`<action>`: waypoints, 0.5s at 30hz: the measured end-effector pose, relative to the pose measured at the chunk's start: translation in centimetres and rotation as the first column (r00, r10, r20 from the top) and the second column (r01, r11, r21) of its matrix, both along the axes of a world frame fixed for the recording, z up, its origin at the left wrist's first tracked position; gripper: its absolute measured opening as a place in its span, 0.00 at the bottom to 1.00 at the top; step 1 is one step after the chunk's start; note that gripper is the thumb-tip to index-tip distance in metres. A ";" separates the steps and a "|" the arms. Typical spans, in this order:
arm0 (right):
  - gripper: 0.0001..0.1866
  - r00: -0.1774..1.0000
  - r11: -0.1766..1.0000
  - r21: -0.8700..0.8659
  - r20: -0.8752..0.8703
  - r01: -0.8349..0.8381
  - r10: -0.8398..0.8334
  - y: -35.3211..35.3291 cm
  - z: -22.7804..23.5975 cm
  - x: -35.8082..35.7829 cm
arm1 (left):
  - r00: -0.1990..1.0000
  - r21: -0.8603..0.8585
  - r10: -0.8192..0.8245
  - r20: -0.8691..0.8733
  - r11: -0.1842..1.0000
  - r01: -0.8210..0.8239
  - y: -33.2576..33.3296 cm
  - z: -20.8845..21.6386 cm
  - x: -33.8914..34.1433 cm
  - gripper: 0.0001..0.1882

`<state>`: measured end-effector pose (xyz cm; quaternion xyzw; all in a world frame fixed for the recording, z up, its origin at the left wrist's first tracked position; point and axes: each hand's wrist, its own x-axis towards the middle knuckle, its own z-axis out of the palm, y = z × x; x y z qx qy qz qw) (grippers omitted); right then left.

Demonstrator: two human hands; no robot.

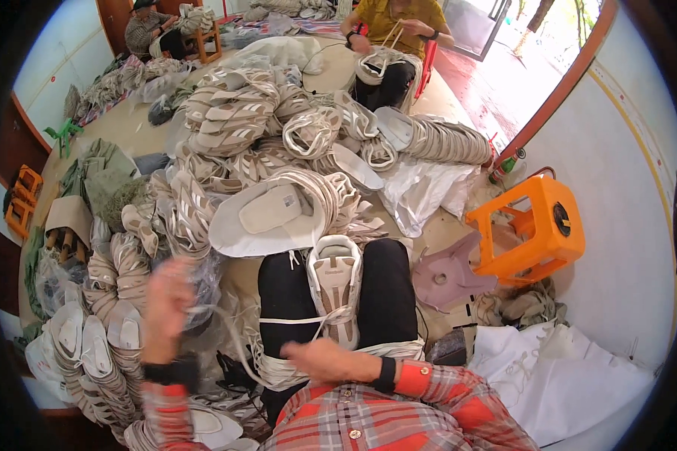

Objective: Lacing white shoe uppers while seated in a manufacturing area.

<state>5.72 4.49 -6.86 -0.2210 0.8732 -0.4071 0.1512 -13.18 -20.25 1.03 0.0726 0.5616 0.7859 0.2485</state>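
A beige and white shoe upper (335,274) lies between my thighs, toe toward me, with a white shoelace (289,321) running sideways from its lower part. The lace stretches toward my left hand (168,301), which is raised out to the left. Motion blurs that hand, but it looks closed with a strand trailing from it. My right hand (327,359) is just below the upper, fingers curled and pinched by the lace. A bundle of white laces (286,372) lies across my lap, partly hidden behind my right hand. Just beyond my knees rests a stack of uppers (267,214), soles showing.
Piled shoe uppers (229,113) fill the floor ahead, with more stacks (98,361) at my left. At right are an orange stool (530,229), an upturned mauve stool (447,274), a green bottle (508,165) and white cloth (564,376). Two people sit working farther off.
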 end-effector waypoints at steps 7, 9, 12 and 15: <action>0.17 0.994 0.963 0.253 -0.043 -0.091 0.105 2.8 -0.4 3.1 | 0.920 -0.576 -0.362 -0.150 0.788 0.216 13.5 -6.0 9.5 0.10; 0.20 0.997 0.965 0.252 -0.010 -0.068 0.073 3.7 2.0 2.9 | 0.916 -0.677 -0.378 -0.136 0.711 0.193 14.3 -6.0 10.2 0.10; 0.16 0.916 0.898 0.278 0.115 0.340 -0.383 6.2 4.1 1.0 | 0.927 -0.685 -0.310 -0.211 0.723 0.086 14.7 -6.3 10.5 0.09; 0.19 0.891 0.878 0.177 0.012 0.445 -0.454 7.6 2.5 0.6 | 0.956 -0.643 -0.230 -0.184 0.763 0.060 14.6 -7.0 11.0 0.09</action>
